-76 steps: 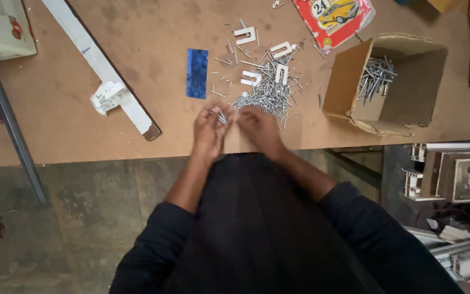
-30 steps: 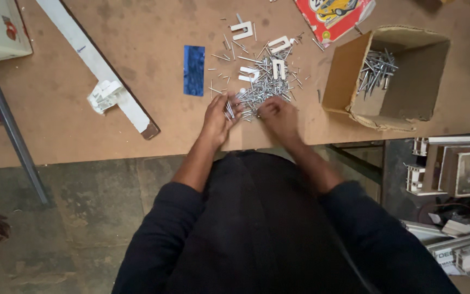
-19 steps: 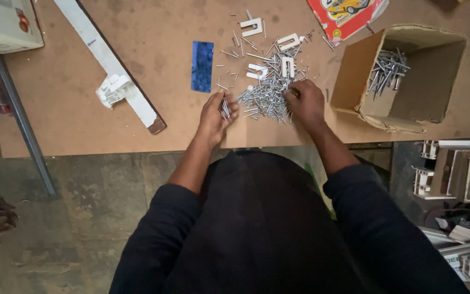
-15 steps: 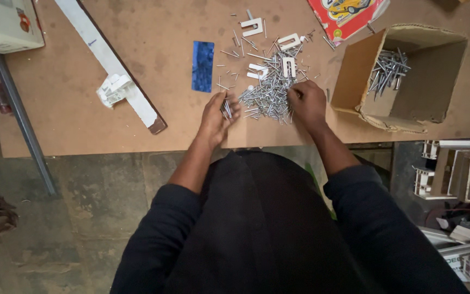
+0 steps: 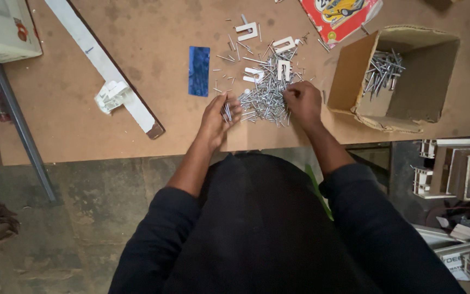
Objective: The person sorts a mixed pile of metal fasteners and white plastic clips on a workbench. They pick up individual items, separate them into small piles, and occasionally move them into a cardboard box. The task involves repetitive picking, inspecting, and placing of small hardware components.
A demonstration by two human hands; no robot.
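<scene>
Near the centre of the frame, slightly above the middle, the left hand is curled around a small bunch of nails, its fingers clamped on them just above the near edge of the brown board table. To its right, the right hand rests with fingers bent down onto the right edge of a loose pile of nails; whether it pinches any nail cannot be told. The two hands lie apart, with the pile between them. Several small white U-shaped brackets lie among and above the nails. Left of the pile sits a blue rectangular card. At the right, an open cardboard box holds more nails. A long white strip runs diagonally across the upper left, and a red printed package lies at the top edge.
</scene>
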